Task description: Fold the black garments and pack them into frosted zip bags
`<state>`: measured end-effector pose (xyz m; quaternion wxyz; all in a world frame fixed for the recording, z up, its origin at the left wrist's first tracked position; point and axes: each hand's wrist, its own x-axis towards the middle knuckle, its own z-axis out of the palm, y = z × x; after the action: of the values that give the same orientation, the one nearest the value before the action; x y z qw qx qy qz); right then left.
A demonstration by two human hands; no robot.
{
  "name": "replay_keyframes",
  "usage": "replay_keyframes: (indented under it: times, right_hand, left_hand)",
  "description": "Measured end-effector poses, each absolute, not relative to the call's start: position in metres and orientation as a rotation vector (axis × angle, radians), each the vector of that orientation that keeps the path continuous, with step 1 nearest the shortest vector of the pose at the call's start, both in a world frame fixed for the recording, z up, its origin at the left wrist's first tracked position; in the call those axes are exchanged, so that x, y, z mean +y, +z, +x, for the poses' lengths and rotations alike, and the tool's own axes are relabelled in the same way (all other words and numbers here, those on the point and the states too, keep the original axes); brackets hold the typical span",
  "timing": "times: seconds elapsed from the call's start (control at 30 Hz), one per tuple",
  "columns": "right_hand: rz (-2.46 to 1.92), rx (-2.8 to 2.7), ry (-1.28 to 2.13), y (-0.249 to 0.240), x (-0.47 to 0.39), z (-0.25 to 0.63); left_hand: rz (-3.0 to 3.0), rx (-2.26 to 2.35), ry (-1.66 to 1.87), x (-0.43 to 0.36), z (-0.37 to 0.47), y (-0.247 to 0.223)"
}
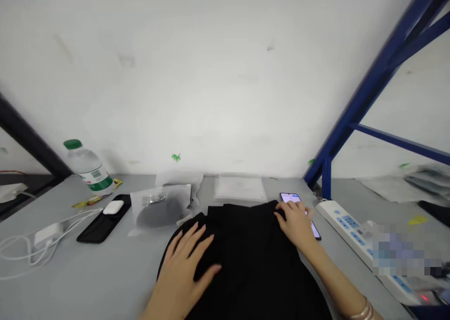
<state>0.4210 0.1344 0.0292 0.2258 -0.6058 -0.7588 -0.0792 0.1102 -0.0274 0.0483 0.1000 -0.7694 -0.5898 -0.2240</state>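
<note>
A black garment (251, 259) lies spread on the grey table in front of me, its straight upper edge facing the wall. My left hand (186, 263) rests flat on the garment's left side, fingers spread and thumb apart. At the upper right corner, my right hand (295, 221) has its thumb and forefinger closed on the cloth's edge. The other fingers of that hand reach over a phone (315, 232) with a lit screen, partly covering it. The garment's lower part runs out of view at the bottom.
On the grey table (87, 282) are a frosted zip bag (161, 209), a flat white packet (241, 187), a dark phone (98, 228) under a white earbud case (113, 207), a charger with cable (48, 234) and a bottle (91, 170). Right: a power strip (358, 240) and blue frame (365, 95).
</note>
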Motion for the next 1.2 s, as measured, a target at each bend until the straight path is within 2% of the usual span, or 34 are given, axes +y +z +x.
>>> replay_keyframes:
  times: [0.07,0.13,0.27,0.4,0.57,0.67,0.77,0.9,1.0,1.1,1.2]
  right_hand:
    - [-1.662,-2.104,-0.239,0.037,0.134,0.410]
    - [-1.548,-2.138,-0.103,0.049,0.135,0.390]
    - [-1.176,-2.156,0.645,0.073,0.155,0.324]
    - [-1.114,-2.129,0.962,0.078,0.203,0.238]
    - [-1.110,-2.052,1.203,0.067,0.241,0.161]
    - [-1.095,-2.011,1.216,0.064,0.240,0.147]
    - [-1.040,-1.982,1.149,0.067,0.233,0.151]
    - [-0.899,-1.945,0.951,0.085,0.224,0.171]
    - [-0.794,-1.896,0.795,0.109,0.219,0.196]
    - [-0.727,-1.837,0.701,0.134,0.210,0.230]
    - [-0.697,-1.719,0.695,0.145,0.194,0.271]
  left_hand:
    - [-2.371,-1.781,-0.512,-0.033,0.112,0.039]
    - [-2.380,-1.860,-0.448,-0.034,0.111,0.028]
    - [-2.407,-1.959,-0.425,-0.032,0.108,0.020]
    - [-2.484,-2.089,-0.305,-0.028,0.111,0.029]
    - [-2.565,-2.285,-0.133,-0.024,0.113,0.043]
    - [-2.564,-2.346,-0.236,-0.021,0.113,0.053]
    - [-2.505,-2.351,-0.617,-0.013,0.119,0.067]
    - [-2.457,-2.390,-1.403,0.012,0.134,0.081]
    - [-2.232,-2.639,-2.298,0.042,0.142,0.085]
    - [-1.681,-2.804,-3.126,0.075,0.140,0.085]
    - [-1.517,-2.684,-3.402,0.098,0.135,0.084]
